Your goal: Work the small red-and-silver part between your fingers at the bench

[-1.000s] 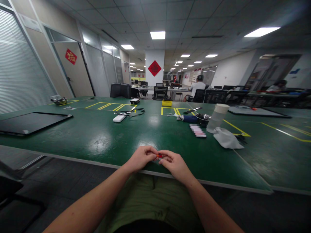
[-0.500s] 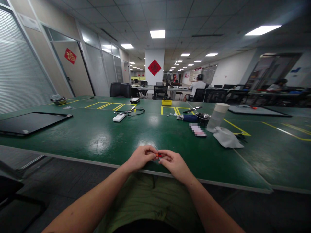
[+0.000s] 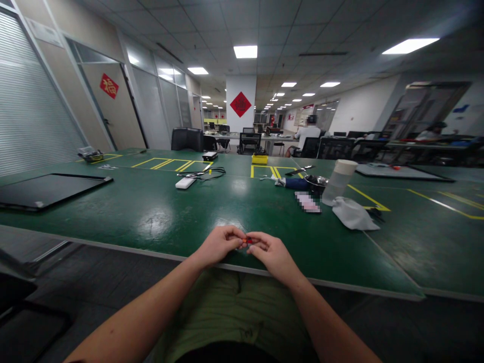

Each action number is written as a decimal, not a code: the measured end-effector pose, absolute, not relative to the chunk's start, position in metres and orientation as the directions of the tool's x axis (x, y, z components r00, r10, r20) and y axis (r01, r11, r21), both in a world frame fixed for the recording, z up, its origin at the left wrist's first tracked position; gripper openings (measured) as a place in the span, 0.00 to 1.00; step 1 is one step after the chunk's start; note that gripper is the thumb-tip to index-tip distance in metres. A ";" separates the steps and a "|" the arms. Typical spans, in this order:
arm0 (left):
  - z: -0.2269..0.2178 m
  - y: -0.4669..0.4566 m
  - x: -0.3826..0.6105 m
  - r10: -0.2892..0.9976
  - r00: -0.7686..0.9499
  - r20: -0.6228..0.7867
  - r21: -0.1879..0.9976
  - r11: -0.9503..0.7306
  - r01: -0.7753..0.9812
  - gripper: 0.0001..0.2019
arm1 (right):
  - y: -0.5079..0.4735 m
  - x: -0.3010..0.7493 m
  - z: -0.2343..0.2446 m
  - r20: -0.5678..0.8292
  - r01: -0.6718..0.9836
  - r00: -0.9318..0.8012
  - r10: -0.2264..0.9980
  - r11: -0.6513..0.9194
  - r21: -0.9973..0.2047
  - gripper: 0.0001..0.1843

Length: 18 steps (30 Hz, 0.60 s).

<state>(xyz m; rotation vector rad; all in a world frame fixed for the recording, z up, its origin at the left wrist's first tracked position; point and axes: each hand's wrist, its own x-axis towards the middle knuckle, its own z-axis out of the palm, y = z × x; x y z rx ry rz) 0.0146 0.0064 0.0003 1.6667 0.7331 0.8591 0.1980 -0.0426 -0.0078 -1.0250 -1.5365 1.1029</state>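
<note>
My left hand [image 3: 219, 245] and my right hand [image 3: 271, 254] meet at the near edge of the green table [image 3: 159, 212]. Both pinch a small red object [image 3: 248, 241] between their fingertips; the fingers are curled closed around it. Most of the object is hidden by the fingers, so I cannot make out what it is. My forearms reach up from the bottom of the view over my green shorts.
On the table: a black tablet [image 3: 49, 189] at left, a white remote [image 3: 185, 183] with cables, a plastic bottle [image 3: 338, 181], a white cloth [image 3: 353, 214], a metal bowl [image 3: 316, 182], a yellow box [image 3: 259, 159]. People sit at desks far behind.
The hands stay together on the red object; the fingers shift only slightly. The view has tilted up a touch.
</note>
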 end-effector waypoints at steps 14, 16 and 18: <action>0.003 0.005 0.015 0.829 0.533 0.168 0.974 -0.223 0.039 0.10 | -0.040 0.199 -0.012 0.216 0.087 -0.167 0.962 0.233 -0.969 0.19; 0.002 0.006 0.015 0.829 0.534 0.170 0.975 -0.220 0.032 0.10 | -0.040 0.200 -0.013 0.208 0.112 -0.150 0.966 0.226 -0.968 0.19; 0.000 0.006 0.015 0.825 0.537 0.175 0.973 -0.227 0.031 0.10 | -0.040 0.200 -0.012 0.202 0.127 -0.141 0.969 0.220 -0.967 0.20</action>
